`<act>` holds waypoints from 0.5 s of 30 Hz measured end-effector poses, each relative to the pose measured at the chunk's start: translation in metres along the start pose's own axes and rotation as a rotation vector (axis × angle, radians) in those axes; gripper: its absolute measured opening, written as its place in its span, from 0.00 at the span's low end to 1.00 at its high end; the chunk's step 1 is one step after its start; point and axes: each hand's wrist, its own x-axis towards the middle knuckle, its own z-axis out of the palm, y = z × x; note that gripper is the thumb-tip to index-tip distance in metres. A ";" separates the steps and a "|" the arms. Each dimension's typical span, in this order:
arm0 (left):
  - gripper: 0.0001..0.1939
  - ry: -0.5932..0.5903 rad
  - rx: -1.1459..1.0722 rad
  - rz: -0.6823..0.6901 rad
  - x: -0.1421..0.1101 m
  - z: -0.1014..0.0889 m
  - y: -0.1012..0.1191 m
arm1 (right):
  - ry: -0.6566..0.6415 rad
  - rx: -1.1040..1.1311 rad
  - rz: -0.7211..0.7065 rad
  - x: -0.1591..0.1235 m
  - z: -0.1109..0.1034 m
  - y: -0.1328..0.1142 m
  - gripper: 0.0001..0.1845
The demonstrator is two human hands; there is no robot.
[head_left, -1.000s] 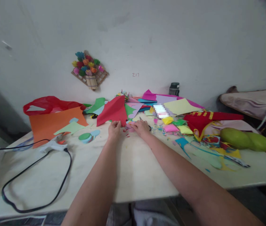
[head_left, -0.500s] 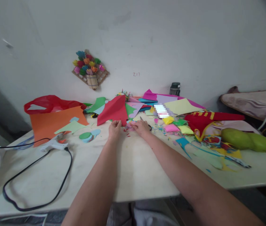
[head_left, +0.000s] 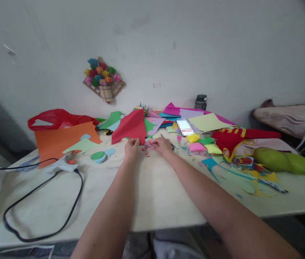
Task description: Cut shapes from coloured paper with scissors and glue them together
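My left hand [head_left: 132, 146] is closed in a pinch at the lower edge of a red paper sheet [head_left: 131, 126]. What its fingertips hold is too small to make out. My right hand [head_left: 163, 146] is closed a little to the right, thumb and fingertips together over small pink and red paper scraps [head_left: 147, 144]. A pair of scissors [head_left: 172, 146] shows at this hand, a blade tip above the knuckles and a dark handle loop beyond; the rest is hidden by the hand. Small red bits lie on the table [head_left: 157, 194] between my hands.
Green and blue paper circles [head_left: 98, 156], an orange sheet [head_left: 66, 138] and a white power strip [head_left: 62, 164] with a black cable are left. Small coloured packets [head_left: 197, 146], paper offcuts [head_left: 240, 180], a red-and-yellow cloth-like piece [head_left: 230, 140] and green fruit [head_left: 282, 162] are right. A phone [head_left: 184, 127] lies behind.
Almost nothing differs. Both hands stay in the same place with their fingers closed.
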 end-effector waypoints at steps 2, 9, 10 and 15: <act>0.15 -0.005 0.010 0.001 0.001 0.000 -0.001 | 0.006 0.009 0.008 0.001 0.001 0.001 0.11; 0.16 -0.019 -0.010 -0.003 0.001 0.000 -0.004 | -0.016 -0.025 0.016 0.001 -0.001 0.000 0.13; 0.16 -0.016 -0.011 -0.001 0.001 0.000 -0.004 | -0.016 -0.020 0.018 0.000 -0.001 0.000 0.13; 0.16 -0.015 -0.028 -0.009 -0.001 0.000 -0.001 | -0.003 -0.003 0.037 0.000 -0.001 0.000 0.13</act>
